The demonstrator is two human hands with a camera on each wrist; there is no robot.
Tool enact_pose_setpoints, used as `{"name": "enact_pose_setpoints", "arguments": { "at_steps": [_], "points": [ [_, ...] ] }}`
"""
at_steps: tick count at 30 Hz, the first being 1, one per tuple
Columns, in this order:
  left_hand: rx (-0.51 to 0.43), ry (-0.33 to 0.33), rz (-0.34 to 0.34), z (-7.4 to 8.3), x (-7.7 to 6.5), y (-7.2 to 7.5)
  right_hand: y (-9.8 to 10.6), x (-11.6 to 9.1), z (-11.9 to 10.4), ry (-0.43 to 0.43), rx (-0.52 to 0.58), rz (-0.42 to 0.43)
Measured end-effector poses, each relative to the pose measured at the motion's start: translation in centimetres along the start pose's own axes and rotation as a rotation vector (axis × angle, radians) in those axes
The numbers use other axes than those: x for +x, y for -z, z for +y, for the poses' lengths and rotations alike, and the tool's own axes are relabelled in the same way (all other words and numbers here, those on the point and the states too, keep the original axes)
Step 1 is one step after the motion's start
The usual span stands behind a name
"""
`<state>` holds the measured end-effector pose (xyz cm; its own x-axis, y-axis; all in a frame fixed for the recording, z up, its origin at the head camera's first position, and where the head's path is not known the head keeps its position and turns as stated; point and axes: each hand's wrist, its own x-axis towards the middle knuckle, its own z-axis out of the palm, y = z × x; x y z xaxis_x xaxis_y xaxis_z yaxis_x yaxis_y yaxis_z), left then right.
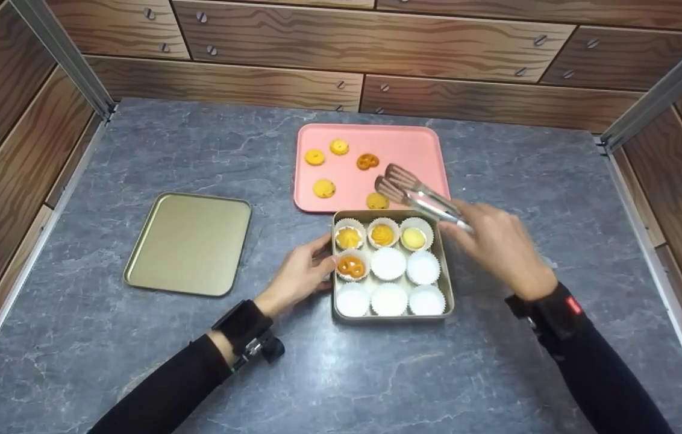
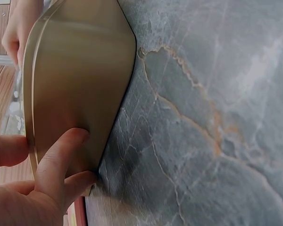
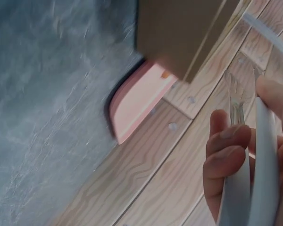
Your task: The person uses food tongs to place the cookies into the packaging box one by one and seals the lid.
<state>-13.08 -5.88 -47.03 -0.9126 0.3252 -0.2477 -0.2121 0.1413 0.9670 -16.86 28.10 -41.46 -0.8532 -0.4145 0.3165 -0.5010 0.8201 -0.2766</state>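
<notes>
My left hand (image 1: 300, 272) pinches the left wall of a square gold tin (image 1: 450, 283), with the thumb at the rim and fingertips against the outer side (image 2: 85, 70). White paper cups fill the tin. Three in the back row hold yellow cookies, and the left cup of the middle row holds a pretzel (image 1: 351, 266); the other cups show white insides. In my right hand (image 1: 500, 244) are metal tongs (image 1: 431, 202), gripped along both arms, their slotted ends apart. These ends hang over the pink tray's front, close to a round cookie (image 1: 377, 201).
The pink tray (image 1: 413, 141) lies behind the tin, bearing several cookies and a pretzel (image 1: 367, 161). To the left, a flat gold lid (image 1: 189, 244) lies on the grey marbled tabletop (image 1: 329, 386). Wood-patterned panels (image 1: 293, 36) enclose the back and both sides.
</notes>
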Motion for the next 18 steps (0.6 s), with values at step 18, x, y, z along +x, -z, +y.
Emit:
{"name": "enact_pose_setpoints", "arguments": {
  "at_steps": [18],
  "points": [
    [0.000,-0.005,-0.003,0.1,0.0,0.0,-2.6,6.1,2.2,-0.118,-0.142,-0.101]
  ]
}}
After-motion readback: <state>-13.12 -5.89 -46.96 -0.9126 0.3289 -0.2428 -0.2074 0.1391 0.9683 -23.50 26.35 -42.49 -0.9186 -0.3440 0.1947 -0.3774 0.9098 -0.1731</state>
